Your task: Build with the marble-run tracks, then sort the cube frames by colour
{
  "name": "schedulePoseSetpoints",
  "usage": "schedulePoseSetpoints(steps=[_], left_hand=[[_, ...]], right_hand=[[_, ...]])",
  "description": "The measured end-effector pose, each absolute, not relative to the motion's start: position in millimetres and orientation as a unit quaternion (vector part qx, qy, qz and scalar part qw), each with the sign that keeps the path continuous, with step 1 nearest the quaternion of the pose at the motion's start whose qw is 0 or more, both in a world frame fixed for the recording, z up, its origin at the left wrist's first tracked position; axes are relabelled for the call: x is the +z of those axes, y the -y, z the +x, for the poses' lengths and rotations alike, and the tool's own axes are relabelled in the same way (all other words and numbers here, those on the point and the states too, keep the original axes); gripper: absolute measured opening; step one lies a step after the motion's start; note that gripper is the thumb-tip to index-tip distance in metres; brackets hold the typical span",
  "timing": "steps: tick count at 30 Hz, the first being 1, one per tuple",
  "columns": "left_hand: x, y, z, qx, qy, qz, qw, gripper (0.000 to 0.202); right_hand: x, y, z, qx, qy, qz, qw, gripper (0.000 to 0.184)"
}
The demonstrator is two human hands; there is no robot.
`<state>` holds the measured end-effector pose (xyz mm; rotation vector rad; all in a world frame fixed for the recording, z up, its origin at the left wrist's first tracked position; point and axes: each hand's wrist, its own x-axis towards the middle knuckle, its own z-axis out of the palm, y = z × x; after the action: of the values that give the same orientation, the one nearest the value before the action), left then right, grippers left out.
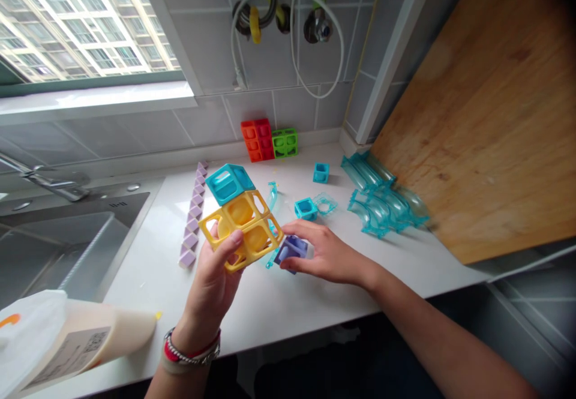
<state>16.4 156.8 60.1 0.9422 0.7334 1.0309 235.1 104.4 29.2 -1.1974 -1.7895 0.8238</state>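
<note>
Yellow openwork block (pixel 245 225) gripped in left hand (pixel 219 272); purple block (pixel 293 249), pinched by right hand (pixel 327 251), near yellow's four o'clock; contact unclear.

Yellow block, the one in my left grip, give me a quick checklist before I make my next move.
1. Left grip holding the yellow block: ok, thumb across its near face.
2. Right grip on the purple block: ok, held between thumb and fingers.
3. Teal block fastened to the yellow block: cannot tell; they meet, but no fastening shows.
4. Purple block joined to the yellow block: cannot tell; their edges appear very close.
5. Counter free of loose pieces: not ok, a small teal cube is among those lying there.
</note>
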Motion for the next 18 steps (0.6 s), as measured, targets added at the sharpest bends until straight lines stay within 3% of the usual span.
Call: schedulePoseSetpoints(steps=[3, 6, 9, 13, 18], left_hand=[[59, -158, 16, 0.455, -0.34, 0.403, 0.718, 0.047], [59, -157, 17, 0.456, -0.348, 0.429, 0.697, 0.049], [60, -156, 18, 0.467, -0.379, 0.483, 0.636, 0.056], [64, -148, 17, 0.42, -0.389, 0.555, 0.604, 0.063], [65, -136, 19, 0.366, -0.371, 0.632, 0.573, 0.059]], right_hand=[[21, -107, 232, 0.305, 0.715, -0.486, 0.399, 0.034], [19, -109, 233, 0.29, 0.713, -0.492, 0.407, 0.039], [23, -107, 237, 0.288, 0.671, -0.495, 0.47, 0.046], [30, -102, 238, 0.391, 0.575, -0.433, 0.574, 0.045], [37, -97, 234, 0.464, 0.5, -0.369, 0.631, 0.071]])
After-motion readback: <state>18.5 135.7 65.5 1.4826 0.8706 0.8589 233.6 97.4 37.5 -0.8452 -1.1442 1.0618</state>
